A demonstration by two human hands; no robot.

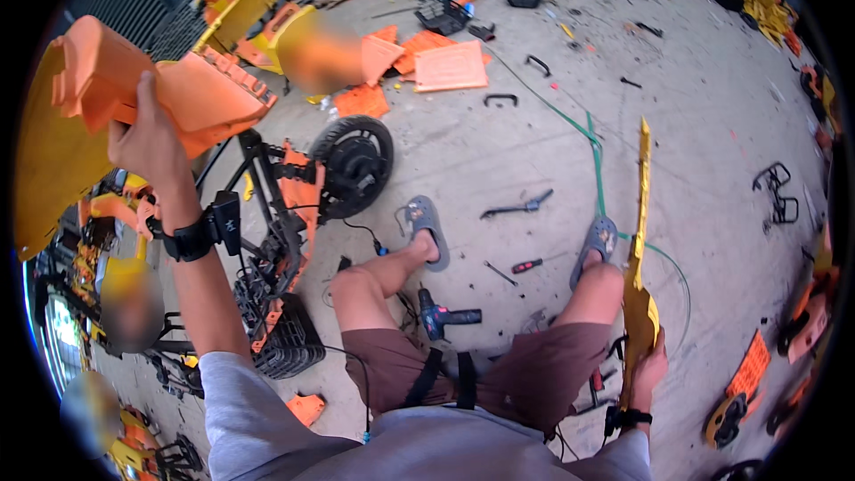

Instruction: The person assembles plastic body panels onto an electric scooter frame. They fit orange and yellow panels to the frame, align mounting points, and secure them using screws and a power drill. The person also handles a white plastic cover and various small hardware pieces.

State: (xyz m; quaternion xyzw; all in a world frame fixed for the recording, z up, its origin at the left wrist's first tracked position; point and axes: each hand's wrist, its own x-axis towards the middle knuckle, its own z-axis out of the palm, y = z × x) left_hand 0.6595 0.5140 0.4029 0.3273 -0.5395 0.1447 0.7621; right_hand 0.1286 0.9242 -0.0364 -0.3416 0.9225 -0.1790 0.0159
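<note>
While the left hand (150,147) pinches an orange shell part (100,67), the right hand (648,367) grips a yellow panel (639,316).
Shell part: raised, upper left. Panel: lengthwise beside the right knee (595,292). Black basket (301,338): beside the vehicle frame (264,207); contents not discernible.
</note>
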